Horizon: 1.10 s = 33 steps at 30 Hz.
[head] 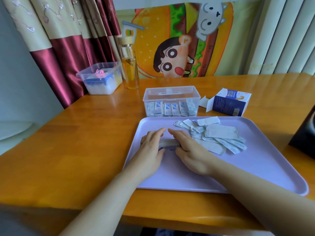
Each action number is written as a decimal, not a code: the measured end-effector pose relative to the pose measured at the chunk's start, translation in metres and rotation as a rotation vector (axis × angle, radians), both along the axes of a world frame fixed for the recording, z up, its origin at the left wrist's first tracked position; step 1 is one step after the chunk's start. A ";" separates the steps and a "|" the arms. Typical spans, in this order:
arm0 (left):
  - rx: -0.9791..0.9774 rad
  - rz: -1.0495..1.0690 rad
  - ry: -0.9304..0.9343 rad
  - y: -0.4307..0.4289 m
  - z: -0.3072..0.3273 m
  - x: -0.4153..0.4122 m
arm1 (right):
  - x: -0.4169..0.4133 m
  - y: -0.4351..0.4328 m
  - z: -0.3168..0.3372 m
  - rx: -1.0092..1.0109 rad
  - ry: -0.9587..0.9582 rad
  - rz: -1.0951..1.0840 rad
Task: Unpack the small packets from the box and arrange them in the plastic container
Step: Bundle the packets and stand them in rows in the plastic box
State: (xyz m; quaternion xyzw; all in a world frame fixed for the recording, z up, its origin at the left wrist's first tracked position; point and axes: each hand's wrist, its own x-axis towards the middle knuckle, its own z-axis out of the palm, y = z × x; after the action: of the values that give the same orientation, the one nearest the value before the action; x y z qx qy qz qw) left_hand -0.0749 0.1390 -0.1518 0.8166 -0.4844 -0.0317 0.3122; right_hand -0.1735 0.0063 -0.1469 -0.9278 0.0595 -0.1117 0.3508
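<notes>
On the lilac plastic tray, my left hand and right hand pinch a small stack of white-and-blue packets between fingers and thumbs. Loose packets lie just right. Behind, the clear plastic container holds upright packets, with the blue-and-white cardboard box open beside it on the wooden table.

- Worktop, left half: bare wood, open run from the near edge to the back.
- Tray, near and right parts: bare surface, open from the front.
- Tray, left-centre: left hand and right hand side by side, holding a stack of packets.
- Tray, far right: loose pile of packets, low and spread.
- Just behind the tray: plastic container, open-topped, front row filled.
- Right of it: box on its side, flap out, narrow gap.
- Far left: tall bottle, lidded tub.
- Right edge: dark object.
</notes>
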 end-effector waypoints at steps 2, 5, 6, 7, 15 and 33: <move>0.007 -0.014 0.008 0.000 -0.001 0.000 | 0.003 0.003 0.000 -0.034 0.051 0.025; 0.008 -0.013 0.028 -0.001 -0.003 0.001 | 0.008 0.006 -0.001 -0.083 0.107 0.017; 0.015 -0.012 0.030 -0.001 -0.003 0.001 | 0.009 0.007 -0.001 -0.090 0.106 0.008; 0.028 -0.013 0.028 -0.001 -0.004 0.000 | 0.009 0.007 -0.002 -0.091 0.096 -0.006; 0.192 0.009 -0.092 -0.003 -0.002 -0.003 | 0.013 0.010 0.000 -0.114 -0.002 -0.040; -0.186 0.070 0.107 -0.102 0.137 0.077 | 0.098 -0.091 0.153 -0.111 -0.220 -0.236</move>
State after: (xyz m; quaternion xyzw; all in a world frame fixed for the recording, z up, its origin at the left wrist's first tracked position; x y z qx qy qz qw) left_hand 0.0025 0.0372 -0.0144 0.7976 -0.4393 -0.0192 0.4128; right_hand -0.0756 -0.0852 0.0064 -0.9145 0.1228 -0.2562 0.2880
